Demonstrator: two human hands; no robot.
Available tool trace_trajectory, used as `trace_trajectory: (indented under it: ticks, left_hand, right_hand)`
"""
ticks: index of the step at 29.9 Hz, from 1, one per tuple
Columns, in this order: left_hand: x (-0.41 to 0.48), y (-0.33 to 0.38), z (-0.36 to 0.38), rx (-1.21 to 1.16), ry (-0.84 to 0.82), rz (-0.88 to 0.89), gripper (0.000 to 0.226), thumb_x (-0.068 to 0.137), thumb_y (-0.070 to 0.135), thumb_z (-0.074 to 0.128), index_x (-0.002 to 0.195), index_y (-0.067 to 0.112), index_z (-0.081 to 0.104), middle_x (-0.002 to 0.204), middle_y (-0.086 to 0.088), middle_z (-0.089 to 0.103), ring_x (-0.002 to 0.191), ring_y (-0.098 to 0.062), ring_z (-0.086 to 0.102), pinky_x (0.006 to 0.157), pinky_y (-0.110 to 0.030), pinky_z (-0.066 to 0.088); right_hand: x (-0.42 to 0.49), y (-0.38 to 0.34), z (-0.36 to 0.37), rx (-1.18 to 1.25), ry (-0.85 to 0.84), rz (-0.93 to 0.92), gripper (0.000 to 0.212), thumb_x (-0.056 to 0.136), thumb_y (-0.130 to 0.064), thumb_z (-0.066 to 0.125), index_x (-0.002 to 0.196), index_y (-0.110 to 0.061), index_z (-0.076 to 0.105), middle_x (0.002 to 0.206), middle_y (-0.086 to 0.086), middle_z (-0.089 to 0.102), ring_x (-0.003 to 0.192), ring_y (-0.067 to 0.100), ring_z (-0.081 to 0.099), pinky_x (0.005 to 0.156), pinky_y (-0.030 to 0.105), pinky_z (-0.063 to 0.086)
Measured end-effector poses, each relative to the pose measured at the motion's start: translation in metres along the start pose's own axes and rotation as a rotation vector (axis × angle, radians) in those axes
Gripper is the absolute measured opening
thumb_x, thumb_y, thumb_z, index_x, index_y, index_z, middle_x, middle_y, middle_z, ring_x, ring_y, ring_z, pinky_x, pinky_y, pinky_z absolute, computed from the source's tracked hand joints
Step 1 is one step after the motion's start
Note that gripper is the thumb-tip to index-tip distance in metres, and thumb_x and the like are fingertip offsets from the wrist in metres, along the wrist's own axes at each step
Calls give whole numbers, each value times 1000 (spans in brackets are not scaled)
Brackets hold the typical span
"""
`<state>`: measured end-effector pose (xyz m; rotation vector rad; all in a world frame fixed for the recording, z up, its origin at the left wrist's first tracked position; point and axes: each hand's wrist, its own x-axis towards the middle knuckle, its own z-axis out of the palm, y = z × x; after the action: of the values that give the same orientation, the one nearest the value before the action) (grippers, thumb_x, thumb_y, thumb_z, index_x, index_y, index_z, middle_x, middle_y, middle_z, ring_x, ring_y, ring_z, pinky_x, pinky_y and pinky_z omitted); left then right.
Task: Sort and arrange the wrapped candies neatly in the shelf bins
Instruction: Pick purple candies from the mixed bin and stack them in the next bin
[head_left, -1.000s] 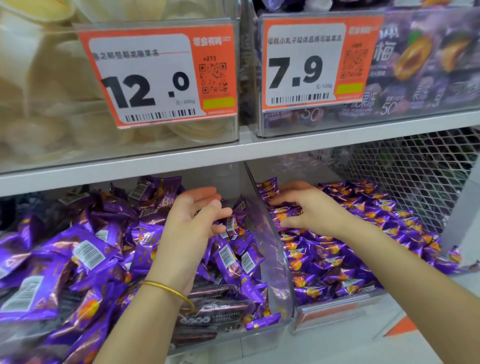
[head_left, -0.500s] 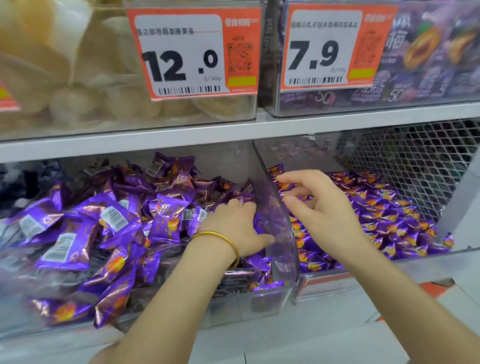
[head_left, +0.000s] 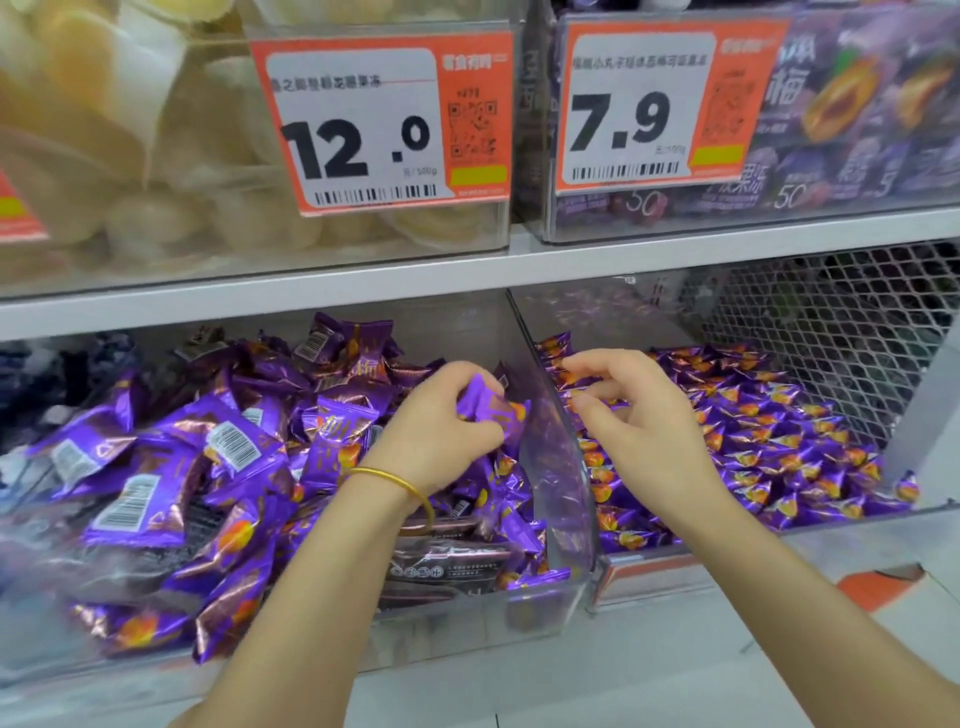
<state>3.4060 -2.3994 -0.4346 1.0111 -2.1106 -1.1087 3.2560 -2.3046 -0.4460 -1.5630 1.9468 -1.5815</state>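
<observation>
Two clear bins stand side by side on the lower shelf. The left bin (head_left: 467, 618) holds large purple wrapped candies (head_left: 228, 447) in a loose heap. Small purple and orange candies (head_left: 779, 441) lie in the right bin (head_left: 852, 525). My left hand (head_left: 436, 431), with a gold bangle on the wrist, grips one large purple candy (head_left: 493, 410) just left of the clear divider wall (head_left: 561, 457). Over the near left part of the right bin hovers my right hand (head_left: 634, 410), fingers curled; whether it holds a small candy is hidden.
The upper shelf (head_left: 467, 275) carries clear bins with pale yellow sweets (head_left: 156, 156) and purple packs (head_left: 857, 130), each with an orange price tag. A wire mesh panel (head_left: 831, 322) closes the back right. Dark flat packets (head_left: 441, 561) lie at the left bin's front.
My left hand has lifted out of the heap with a large purple candy in its fingers. My right hand has curled its fingers and risen slightly. The view has moved closer.
</observation>
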Motion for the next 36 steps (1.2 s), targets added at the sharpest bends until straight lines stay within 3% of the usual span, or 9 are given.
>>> trace_trajectory:
  ticks: [4, 8, 12, 15, 20, 23, 30, 33, 36]
  left_hand:
    - [-18, 9, -19, -527, -63, -81, 33, 78, -8, 64, 97, 18, 58, 88, -8, 65, 67, -26, 59, 65, -37, 51]
    - [-29, 17, -28, -775, -165, -41, 36, 78, -8, 57, 108, 12, 56, 88, -11, 67, 62, -24, 62, 61, -34, 56]
    - [-28, 13, -26, -870, -143, -25, 46, 76, 5, 59, 120, 10, 50, 96, -12, 68, 68, -22, 63, 60, -33, 56]
    - [-26, 14, -23, -897, -118, -73, 32, 92, 12, 49, 122, 0, 47, 97, -17, 67, 69, -22, 63, 55, -32, 56]
    - [-23, 16, -22, -851, -81, -72, 18, 95, 15, 44, 103, 7, 59, 86, -15, 67, 65, -20, 61, 51, -30, 55]
    - [-24, 16, -24, -839, -75, -63, 20, 94, 16, 45, 102, 3, 59, 80, -14, 69, 60, -23, 61, 48, -30, 54]
    - [-26, 17, -22, -846, 10, -99, 25, 97, 14, 43, 114, -3, 49, 73, -13, 67, 46, -24, 59, 44, -30, 53]
    - [-25, 18, -22, -892, 32, -146, 23, 96, 4, 43, 118, 0, 48, 92, -16, 69, 78, -24, 69, 57, -37, 57]
    - [-21, 14, -19, -930, 80, -141, 36, 92, -14, 37, 123, 2, 43, 119, -19, 57, 117, -24, 55, 72, -36, 57]
  right_hand:
    - [-2, -16, 1, 11, -9, -106, 31, 86, -9, 59, 104, -34, 60, 105, -14, 59, 95, 2, 56, 80, 13, 43]
    - [6, -37, 6, -21, -201, -154, 44, 81, -32, 67, 124, -32, 57, 117, -13, 58, 104, 0, 54, 91, 14, 40]
    - [14, -42, 14, 79, -168, -149, 27, 72, -15, 78, 90, -32, 67, 102, -5, 61, 85, 9, 61, 79, 30, 52]
    - [16, -38, 13, 194, -111, -70, 27, 70, -11, 79, 78, -33, 66, 100, -1, 61, 84, 14, 63, 77, 35, 54]
    - [21, -36, 6, 211, -165, -61, 17, 67, -20, 79, 78, -27, 68, 100, -5, 63, 87, 8, 62, 76, 25, 49]
    - [22, -35, 7, 291, -287, -34, 15, 70, -22, 72, 82, -26, 63, 108, -1, 66, 101, 9, 63, 87, 32, 51]
    - [18, -43, 9, 126, -344, -116, 42, 81, -16, 72, 109, -42, 55, 111, -13, 63, 101, 1, 60, 90, 26, 49]
    - [18, -44, 10, 178, -199, -75, 23, 80, -25, 72, 100, -34, 67, 103, -7, 70, 94, 8, 65, 88, 29, 50]
    - [19, -44, 5, 370, -112, 75, 12, 85, -15, 65, 91, -24, 70, 82, -10, 72, 74, 3, 64, 77, 23, 50]
